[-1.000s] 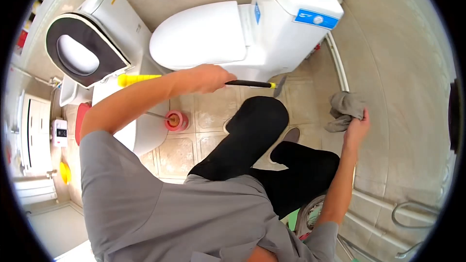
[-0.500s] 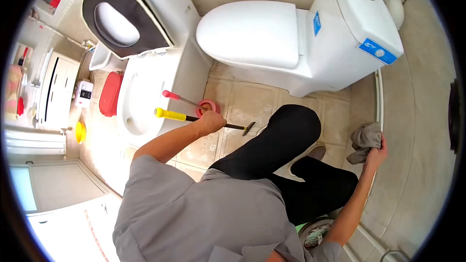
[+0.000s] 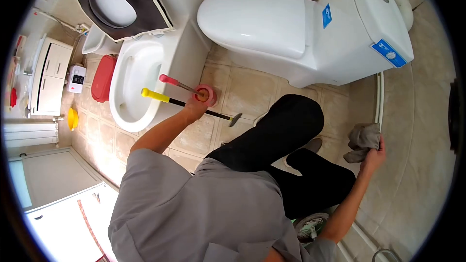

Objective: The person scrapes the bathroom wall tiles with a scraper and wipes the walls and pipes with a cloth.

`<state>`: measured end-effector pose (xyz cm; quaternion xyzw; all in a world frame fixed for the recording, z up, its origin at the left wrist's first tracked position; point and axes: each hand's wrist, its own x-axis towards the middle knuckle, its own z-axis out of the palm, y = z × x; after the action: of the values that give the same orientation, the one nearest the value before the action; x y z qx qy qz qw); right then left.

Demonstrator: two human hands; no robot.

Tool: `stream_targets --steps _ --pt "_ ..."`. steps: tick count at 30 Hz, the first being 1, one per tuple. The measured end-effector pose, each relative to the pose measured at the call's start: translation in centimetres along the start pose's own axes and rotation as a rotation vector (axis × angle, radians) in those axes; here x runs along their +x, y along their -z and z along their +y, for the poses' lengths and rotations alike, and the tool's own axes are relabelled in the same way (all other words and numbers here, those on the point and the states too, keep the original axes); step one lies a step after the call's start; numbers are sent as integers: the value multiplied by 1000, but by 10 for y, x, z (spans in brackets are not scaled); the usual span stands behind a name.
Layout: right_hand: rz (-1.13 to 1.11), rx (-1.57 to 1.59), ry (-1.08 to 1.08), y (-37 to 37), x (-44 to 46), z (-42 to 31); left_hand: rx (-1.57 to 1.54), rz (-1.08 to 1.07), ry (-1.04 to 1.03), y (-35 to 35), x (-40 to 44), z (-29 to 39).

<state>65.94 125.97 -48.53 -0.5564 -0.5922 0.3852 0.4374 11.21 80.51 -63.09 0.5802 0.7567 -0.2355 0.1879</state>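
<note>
My left hand (image 3: 195, 109) is closed around the dark shaft of a long-handled scraper (image 3: 155, 95) with a yellow grip. Its flat blade (image 3: 235, 120) points toward my knee, above the floor. Just past that hand, a pink-handled toilet brush (image 3: 169, 79) leans in a round pink holder (image 3: 209, 95). Whether the hand also touches the holder I cannot tell. Over by the right wall, my right hand (image 3: 374, 157) grips a crumpled grey-brown cloth (image 3: 364, 140), which lies close to the white pipes (image 3: 379, 97) along the wall.
Ahead stands a white toilet (image 3: 252, 19) with its lid down. Left of it is another toilet (image 3: 133, 80) with a dark padded seat (image 3: 90, 5) raised. A red bin (image 3: 103, 78), a white scale (image 3: 76, 78) and a yellow basin (image 3: 73, 119) are farther left.
The view has shifted, so the toilets sit higher in the picture. My left hand still holds the scraper and my right hand the cloth, both in nearly the same pose.
</note>
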Motion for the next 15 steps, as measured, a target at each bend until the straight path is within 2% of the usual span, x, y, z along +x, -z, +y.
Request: stream_targets --steps 1,5,8,10,12,15 --pt "3 -9 3 1 -1 -1 33 -60 34 0 4 4" --pt "24 -65 -23 0 -4 -8 49 -64 21 4 3 15" --pt "10 -34 -12 2 0 0 -8 -142 120 1 -7 18" --pt "2 -1 3 2 0 -1 -246 -142 137 -12 -28 16" --pt "-1 9 5 -2 -2 -8 -458 -323 146 -32 -48 25" --pt "-8 10 0 -2 1 -6 -730 -273 179 -108 -85 48"
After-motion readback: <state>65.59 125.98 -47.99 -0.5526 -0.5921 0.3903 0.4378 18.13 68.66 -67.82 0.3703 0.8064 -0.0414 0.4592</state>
